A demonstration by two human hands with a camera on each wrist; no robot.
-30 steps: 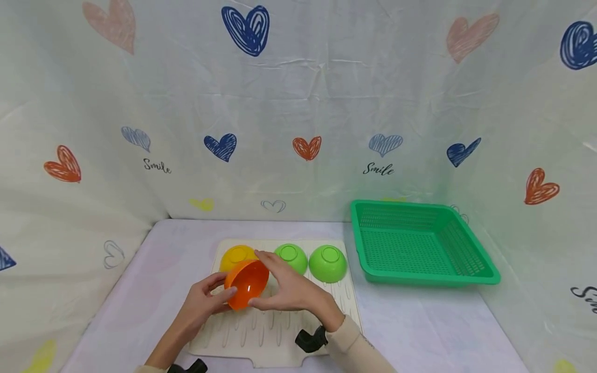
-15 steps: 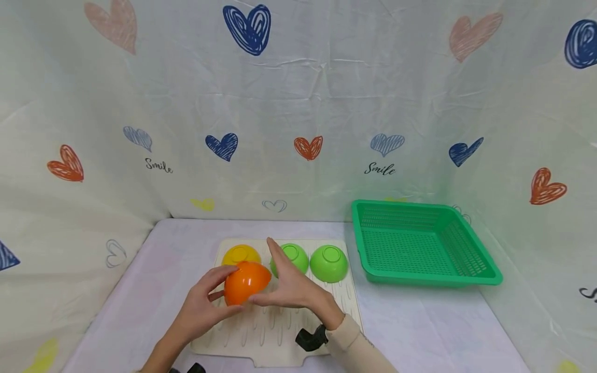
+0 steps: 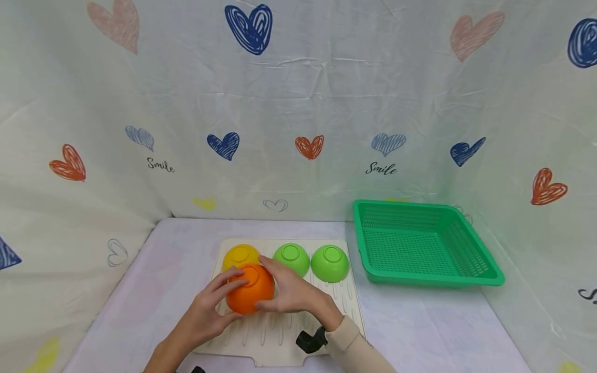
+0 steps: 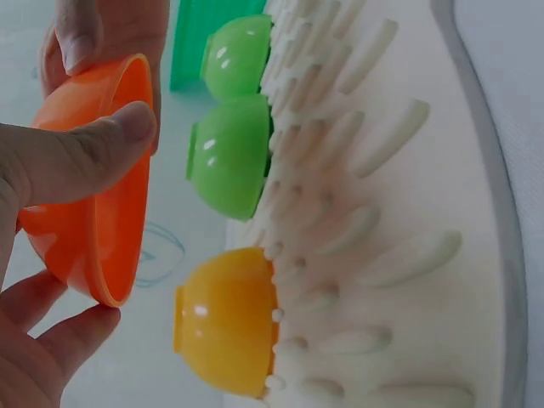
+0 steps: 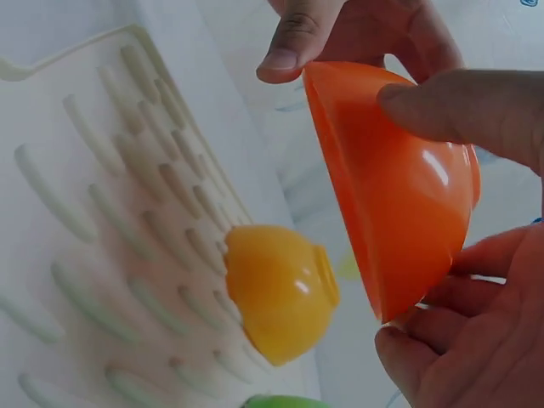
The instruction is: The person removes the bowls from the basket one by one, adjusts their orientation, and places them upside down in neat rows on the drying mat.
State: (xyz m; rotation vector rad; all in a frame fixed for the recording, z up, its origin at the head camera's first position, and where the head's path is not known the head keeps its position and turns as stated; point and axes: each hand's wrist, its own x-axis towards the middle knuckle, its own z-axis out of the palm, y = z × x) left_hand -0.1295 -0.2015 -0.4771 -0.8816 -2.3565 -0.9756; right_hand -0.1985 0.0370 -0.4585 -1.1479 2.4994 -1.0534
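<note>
An orange bowl [image 3: 251,295] is held upside down above a cream drying mat [image 3: 280,336], its foot ring facing up. From the left, my left hand [image 3: 205,313] grips it, with the thumb low at the rim and fingers over the base. On the other side my right hand [image 3: 296,290] holds it, thumb on the near wall. In the left wrist view the bowl [image 4: 76,187] stands clear of the mat's nubs. Behind it a yellow bowl [image 3: 240,256] rests inverted on the mat, with two green bowls, one middle [image 3: 292,258] and one right [image 3: 330,263], in the same row.
A green plastic basket [image 3: 429,280] with perforated sides stands at the right, beyond the mat's edge. A white cloth [image 3: 140,290] covers the table. A curtain printed with hearts [image 3: 261,176] encloses the back and sides.
The orange bowl has turned from showing its inside to bottom up. My left fingers have moved over its base, and my right fingers, raised half a second ago, have come down onto it.
</note>
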